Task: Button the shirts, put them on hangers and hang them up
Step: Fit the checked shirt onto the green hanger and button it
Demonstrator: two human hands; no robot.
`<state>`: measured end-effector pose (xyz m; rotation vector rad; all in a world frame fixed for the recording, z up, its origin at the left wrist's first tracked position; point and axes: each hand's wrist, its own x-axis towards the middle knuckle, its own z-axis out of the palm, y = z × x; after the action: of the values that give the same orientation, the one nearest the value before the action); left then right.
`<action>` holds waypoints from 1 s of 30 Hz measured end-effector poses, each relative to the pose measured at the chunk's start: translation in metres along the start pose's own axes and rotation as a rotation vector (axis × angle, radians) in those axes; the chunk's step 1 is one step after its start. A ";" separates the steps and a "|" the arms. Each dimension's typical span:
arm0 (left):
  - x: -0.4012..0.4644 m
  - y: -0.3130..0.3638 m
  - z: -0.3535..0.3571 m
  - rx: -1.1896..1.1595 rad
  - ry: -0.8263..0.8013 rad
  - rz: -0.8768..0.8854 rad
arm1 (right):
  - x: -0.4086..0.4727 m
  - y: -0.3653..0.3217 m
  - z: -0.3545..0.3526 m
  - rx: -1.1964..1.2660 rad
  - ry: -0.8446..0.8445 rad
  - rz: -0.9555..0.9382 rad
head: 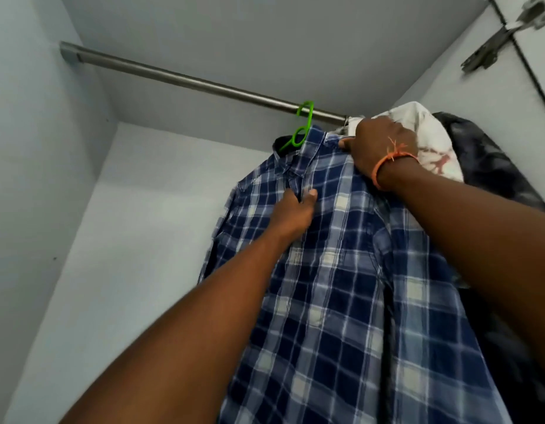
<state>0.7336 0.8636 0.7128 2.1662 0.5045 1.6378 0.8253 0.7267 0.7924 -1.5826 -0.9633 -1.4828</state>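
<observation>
Shirt (341, 270) hung from the green hanger (303, 127) on the rail (185, 79). The left hand (295, 212) pinched its placket, seemingly to steady it; the right hand (381, 145) gripped the shoulder beside other clothes (430, 142), fingers curled, likely seating it.

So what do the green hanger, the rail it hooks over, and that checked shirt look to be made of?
Green hanger: probably plastic, going by its bright uniform colour and slight gloss. Closet rail: metal by the look, with a brushed grey sheen and long highlights. Blue plaid shirt: woven cloth, likely cotton, matte and softly creased; the fibre itself cannot be told.
</observation>
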 end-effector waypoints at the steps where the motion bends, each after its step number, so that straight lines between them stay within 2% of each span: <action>1: 0.008 -0.001 0.000 0.003 0.005 0.015 | 0.007 0.000 0.004 -0.008 0.002 0.013; 8: 0.035 -0.015 -0.002 0.005 -0.009 0.055 | 0.034 0.004 0.030 -0.069 -0.017 0.051; 14: 0.021 -0.035 0.008 0.043 -0.052 0.050 | 0.026 0.017 0.039 -0.207 -0.011 -0.021; 21: -0.023 -0.035 0.017 0.030 -0.011 0.042 | -0.019 0.007 0.042 -0.285 0.180 -0.028; 24: -0.062 -0.029 0.023 0.060 0.022 0.029 | -0.070 0.004 0.038 -0.189 0.196 -0.080; 28: -0.138 -0.042 0.030 0.083 0.059 -0.026 | -0.166 -0.002 0.030 0.037 0.092 -0.096; 30: -0.190 -0.062 0.032 0.105 0.091 -0.111 | -0.226 -0.005 0.026 0.169 0.016 -0.102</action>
<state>0.7124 0.8201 0.5162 2.1020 0.7390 1.6901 0.8216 0.7458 0.5660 -1.4172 -1.1429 -1.4398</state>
